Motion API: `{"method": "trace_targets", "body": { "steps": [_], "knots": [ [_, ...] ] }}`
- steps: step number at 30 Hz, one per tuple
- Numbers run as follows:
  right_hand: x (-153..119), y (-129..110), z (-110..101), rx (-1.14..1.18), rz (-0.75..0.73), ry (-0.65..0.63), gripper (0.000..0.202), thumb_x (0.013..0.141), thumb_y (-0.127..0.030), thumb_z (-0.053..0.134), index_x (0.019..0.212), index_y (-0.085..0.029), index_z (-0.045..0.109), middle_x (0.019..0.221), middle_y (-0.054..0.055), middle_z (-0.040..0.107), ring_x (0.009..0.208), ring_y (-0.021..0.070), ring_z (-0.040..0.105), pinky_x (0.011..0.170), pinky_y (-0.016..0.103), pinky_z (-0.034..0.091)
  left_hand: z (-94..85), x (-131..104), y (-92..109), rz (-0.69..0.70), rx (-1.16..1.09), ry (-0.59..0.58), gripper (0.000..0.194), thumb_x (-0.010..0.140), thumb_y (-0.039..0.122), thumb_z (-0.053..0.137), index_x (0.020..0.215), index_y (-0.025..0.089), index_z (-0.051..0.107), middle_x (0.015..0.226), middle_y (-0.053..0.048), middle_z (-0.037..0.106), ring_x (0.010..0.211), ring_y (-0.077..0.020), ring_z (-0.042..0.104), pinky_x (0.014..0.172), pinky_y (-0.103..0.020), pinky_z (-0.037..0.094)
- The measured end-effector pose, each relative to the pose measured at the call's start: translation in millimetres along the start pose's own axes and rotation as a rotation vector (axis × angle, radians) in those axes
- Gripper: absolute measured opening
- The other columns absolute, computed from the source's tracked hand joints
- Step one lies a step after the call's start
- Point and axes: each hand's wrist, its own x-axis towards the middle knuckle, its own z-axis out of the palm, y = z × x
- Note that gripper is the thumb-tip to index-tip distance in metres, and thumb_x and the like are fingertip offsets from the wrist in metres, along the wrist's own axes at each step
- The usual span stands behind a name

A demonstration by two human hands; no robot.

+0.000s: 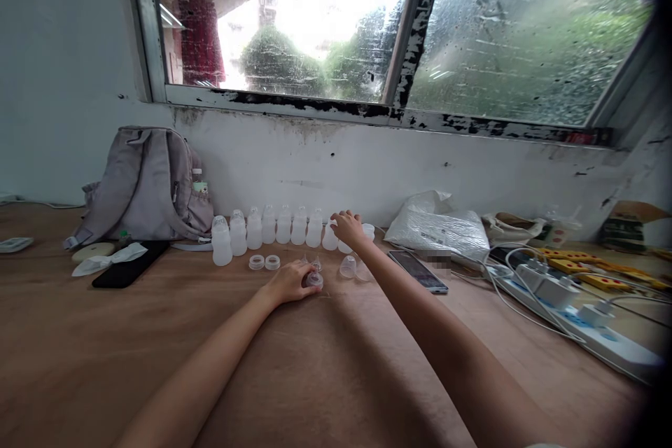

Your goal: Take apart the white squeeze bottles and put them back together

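The brown surface (78, 357) carried a row of frosted bottles (269, 225), with two pale rings (271, 264) and clear domed caps (347, 267) in front. A grey backpack (144, 185) stood at left; a phone (418, 271), a plastic-wrapped package (444, 231) and a power strip (614, 341) lay at right.

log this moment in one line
left hand: at clear nipple ring | right hand: near right end of bottle row | two rings: side by side on table
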Motion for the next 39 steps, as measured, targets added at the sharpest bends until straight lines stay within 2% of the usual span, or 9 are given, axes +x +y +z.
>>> {"method": "trace_targets", "body": {
  "steps": [4, 6, 9, 12, 14, 21, 29, 35, 39],
  "knots": [
    [-25, -22, -6, 0.059, -0.071, 0.086, 0.024, 0.086, -0.025, 0.035, 0.100, -0.018, 0.053, 0.102, 0.009, 0.055, 0.099, 0.0205, 0.043, 0.079, 0.030, 0.027, -1.0, 0, 0, -0.010, 0.002, -0.017, 0.046, 0.072, 0.051, 0.051, 0.106, 0.021, 0.050, 0.100, -0.005, 0.057, 0.094, -0.0209, 0.050, 0.080, -0.031, 0.038],
    [-48, -36, -4, 0.170, -0.129, 0.134, 0.027, 0.088, -0.029, 0.030, 0.091, -0.018, 0.054, 0.092, 0.008, 0.058, 0.088, 0.0180, 0.049, 0.073, 0.026, 0.030, -1.1, 0, 0, -0.018, 0.014, -0.015, 0.047, 0.071, 0.053, 0.051, 0.106, 0.022, 0.050, 0.101, -0.004, 0.057, 0.094, -0.0210, 0.050, 0.082, -0.032, 0.037],
    [-90, -52, 4, 0.292, -0.112, 0.042, 0.033, 0.089, -0.039, 0.025, 0.086, -0.018, 0.051, 0.076, 0.004, 0.060, 0.068, 0.0152, 0.054, 0.056, 0.023, 0.028, -0.2, 0, 0, -0.033, 0.053, -0.010, 0.042, 0.070, 0.053, 0.051, 0.097, 0.020, 0.054, 0.096, -0.005, 0.058, 0.091, -0.0214, 0.051, 0.080, -0.032, 0.037],
    [-121, -60, 14, 0.342, -0.119, -0.051, 0.030, 0.086, -0.043, 0.031, 0.093, -0.018, 0.046, 0.073, 0.003, 0.060, 0.065, 0.0148, 0.055, 0.052, 0.022, 0.025, 1.5, 1, 0, -0.015, 0.075, -0.010, 0.031, 0.073, 0.044, 0.051, 0.092, 0.019, 0.055, 0.092, -0.005, 0.060, 0.087, -0.0204, 0.051, 0.077, -0.032, 0.038],
    [-130, -62, 18, 0.360, -0.098, -0.085, 0.029, 0.084, -0.042, 0.035, 0.097, -0.018, 0.042, 0.073, 0.003, 0.061, 0.064, 0.0150, 0.056, 0.051, 0.022, 0.024, 2.6, 1, -1, -0.001, 0.078, -0.010, 0.027, 0.073, 0.038, 0.053, 0.091, 0.018, 0.055, 0.091, -0.005, 0.060, 0.087, -0.0200, 0.051, 0.077, -0.031, 0.038],
    [-128, -61, 12, 0.377, -0.086, -0.178, 0.022, 0.086, -0.035, 0.033, 0.095, -0.017, 0.041, 0.079, 0.006, 0.061, 0.070, 0.0164, 0.057, 0.054, 0.023, 0.027, 3.3, 3, 0, 0.006, 0.060, -0.023, 0.027, 0.071, 0.036, 0.055, 0.090, 0.018, 0.053, 0.089, -0.005, 0.059, 0.086, -0.0196, 0.051, 0.077, -0.030, 0.039],
    [-127, -55, 18, 0.444, -0.124, -0.196, 0.017, 0.085, -0.023, 0.030, 0.097, -0.015, 0.038, 0.086, 0.008, 0.061, 0.077, 0.0170, 0.057, 0.062, 0.023, 0.032, 1.3, 4, 6, 0.010, 0.051, 0.012, 0.029, 0.072, 0.041, 0.052, 0.088, 0.017, 0.054, 0.085, -0.006, 0.059, 0.082, -0.0194, 0.051, 0.074, -0.029, 0.040],
    [-125, -51, 21, 0.594, -0.106, -0.153, 0.016, 0.081, -0.019, 0.032, 0.095, -0.016, 0.040, 0.083, 0.007, 0.059, 0.075, 0.0163, 0.055, 0.065, 0.023, 0.035, 0.9, 4, 10, 0.021, 0.046, 0.025, 0.034, 0.074, 0.045, 0.050, 0.091, 0.016, 0.054, 0.086, -0.006, 0.059, 0.083, -0.0194, 0.051, 0.075, -0.029, 0.040],
    [-123, -46, 22, 0.783, -0.058, -0.120, 0.014, 0.077, -0.017, 0.031, 0.085, -0.019, 0.043, 0.068, 0.001, 0.055, 0.066, 0.0141, 0.053, 0.063, 0.022, 0.037, -0.9, 3, 10, 0.039, 0.056, 0.007, 0.036, 0.075, 0.047, 0.047, 0.095, 0.017, 0.054, 0.090, -0.006, 0.059, 0.085, -0.0193, 0.051, 0.078, -0.029, 0.039]
  ]
}}
